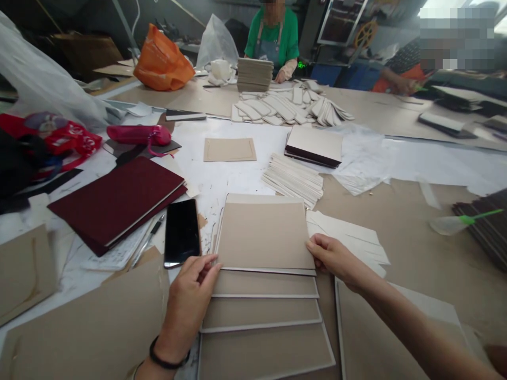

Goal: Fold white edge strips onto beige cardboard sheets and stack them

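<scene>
A beige cardboard panel (263, 235) with a paler strip along its far edge lies on top of several overlapping panels (265, 351), fanned toward me. At its lower left corner, my left hand (192, 293) pinches the edge between thumb and fingers. My right hand (335, 256) grips the right edge near the lower corner, its fingertips partly hidden under the panel. To the left of the panels is a black phone (181, 232). Cream card pieces (348, 237) lie beyond my right hand, and a spread of narrow pale strips (293, 178) sits just past the top panel.
Maroon covers (122, 198), a pen (147, 240) and a pink pouch (137, 134) lie left. Farther off are a stack of covers (315, 145), a pile of pale pieces (285, 105) and an orange bag (162, 60). A glue bottle (451, 225) lies right. Two people work across the table.
</scene>
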The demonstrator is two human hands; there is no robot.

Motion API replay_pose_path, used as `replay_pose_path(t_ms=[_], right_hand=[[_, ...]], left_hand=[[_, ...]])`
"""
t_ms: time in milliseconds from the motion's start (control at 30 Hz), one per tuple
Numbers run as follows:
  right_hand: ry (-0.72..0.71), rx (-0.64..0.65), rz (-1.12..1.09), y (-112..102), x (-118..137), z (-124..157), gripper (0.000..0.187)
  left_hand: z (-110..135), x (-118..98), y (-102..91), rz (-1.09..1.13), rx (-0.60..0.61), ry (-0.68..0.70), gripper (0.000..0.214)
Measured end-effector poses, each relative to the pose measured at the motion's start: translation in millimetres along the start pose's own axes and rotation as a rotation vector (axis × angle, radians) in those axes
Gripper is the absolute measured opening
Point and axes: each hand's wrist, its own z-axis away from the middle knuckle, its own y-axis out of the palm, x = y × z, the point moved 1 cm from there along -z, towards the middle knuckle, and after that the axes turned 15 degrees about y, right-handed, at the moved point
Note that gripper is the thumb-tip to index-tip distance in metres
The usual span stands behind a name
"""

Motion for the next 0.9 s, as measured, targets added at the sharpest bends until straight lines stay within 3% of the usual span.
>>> replay_pose_path(t_ms=[267,733,900], right_hand=[[0.033,-0.024,-0.09,4,-1,2,0.027],[-0.05,-0.06,0.149,2,-11,-17,0.03],[-0.103,-0.238,0.372,-1,-1,-7,0.025]], left_hand=[[4,9,2.2,-0.047,-0.026,0.148,0.031],[7,10,4.1,-0.137,-0.094,0.246,0.024],[15,12,8.5,-0.093,-0.122,0.345,0.023]])
